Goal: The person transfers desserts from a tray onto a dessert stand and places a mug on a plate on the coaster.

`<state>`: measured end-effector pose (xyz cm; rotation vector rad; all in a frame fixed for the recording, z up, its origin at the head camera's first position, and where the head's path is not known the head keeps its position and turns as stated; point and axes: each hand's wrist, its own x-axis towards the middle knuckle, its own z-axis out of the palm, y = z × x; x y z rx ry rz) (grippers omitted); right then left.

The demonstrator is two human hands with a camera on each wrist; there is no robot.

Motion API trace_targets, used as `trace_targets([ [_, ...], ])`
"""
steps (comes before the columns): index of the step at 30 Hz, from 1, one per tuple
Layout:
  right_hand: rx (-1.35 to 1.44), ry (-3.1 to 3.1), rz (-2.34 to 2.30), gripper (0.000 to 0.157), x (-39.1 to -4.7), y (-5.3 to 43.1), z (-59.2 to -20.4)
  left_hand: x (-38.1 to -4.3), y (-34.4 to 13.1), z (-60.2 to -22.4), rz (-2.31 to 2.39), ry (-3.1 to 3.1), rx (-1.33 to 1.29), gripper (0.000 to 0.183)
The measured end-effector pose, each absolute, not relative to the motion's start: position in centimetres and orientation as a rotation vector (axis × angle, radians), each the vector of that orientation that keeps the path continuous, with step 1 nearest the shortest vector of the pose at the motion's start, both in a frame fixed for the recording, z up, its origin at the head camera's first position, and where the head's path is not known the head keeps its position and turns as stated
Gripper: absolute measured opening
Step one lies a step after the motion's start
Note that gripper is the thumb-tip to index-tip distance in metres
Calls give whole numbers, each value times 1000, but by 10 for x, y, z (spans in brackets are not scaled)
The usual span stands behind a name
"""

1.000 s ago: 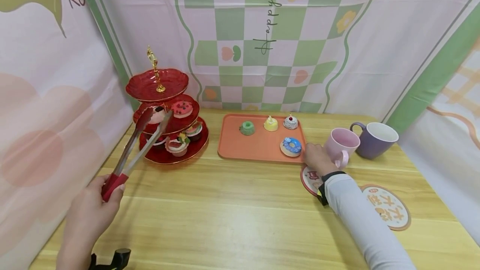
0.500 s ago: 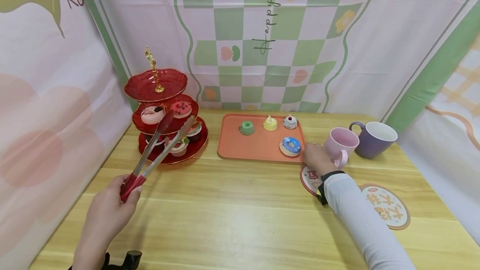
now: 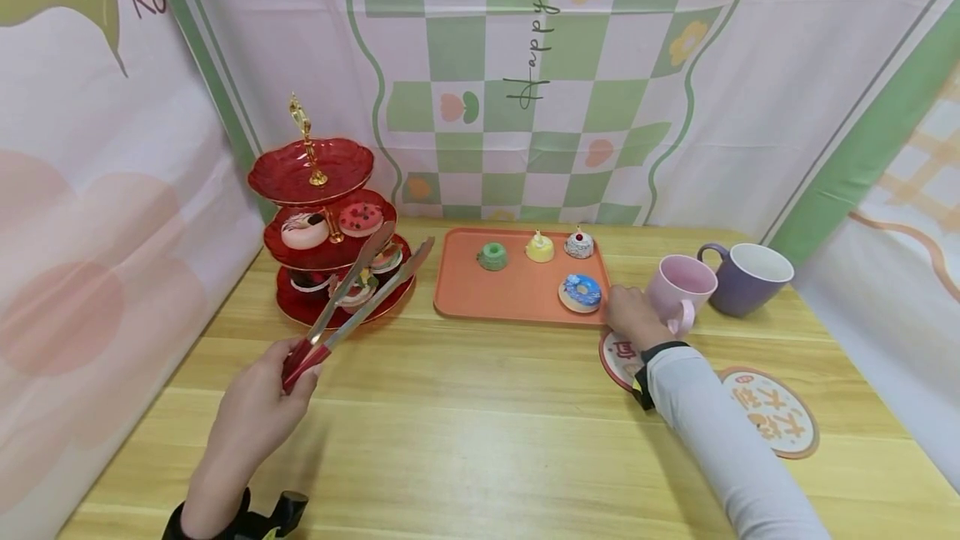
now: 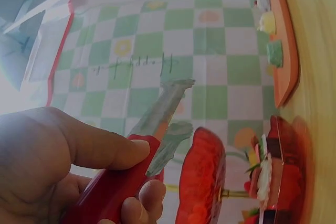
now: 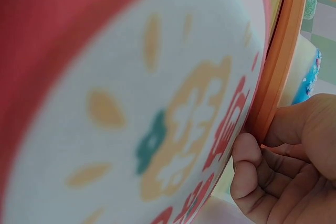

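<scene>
In what I judge positioning, the left hand grips spread, empty tongs before the stand, the right hand apparently pinches the tray, and next calls for careful aim.

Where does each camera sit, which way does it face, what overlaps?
Head: on the head, facing forward and down over the table, the cake stand and tray; left hand and right hand show.
Left wrist: worn there, facing along the tongs toward the checked backdrop; the left hand shows.
Right wrist: worn there, facing a coaster and the tray's edge; only the right hand shows.
Head and left wrist share tongs and cake stand.
</scene>
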<state>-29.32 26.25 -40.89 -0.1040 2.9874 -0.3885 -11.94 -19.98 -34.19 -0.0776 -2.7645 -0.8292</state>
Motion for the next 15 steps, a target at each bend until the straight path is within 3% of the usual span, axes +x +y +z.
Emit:
trace_targets([
  [15,-85,2965,-413,19,-295,263,-411,-139,-168,-356,-825,-2833,-195,37],
])
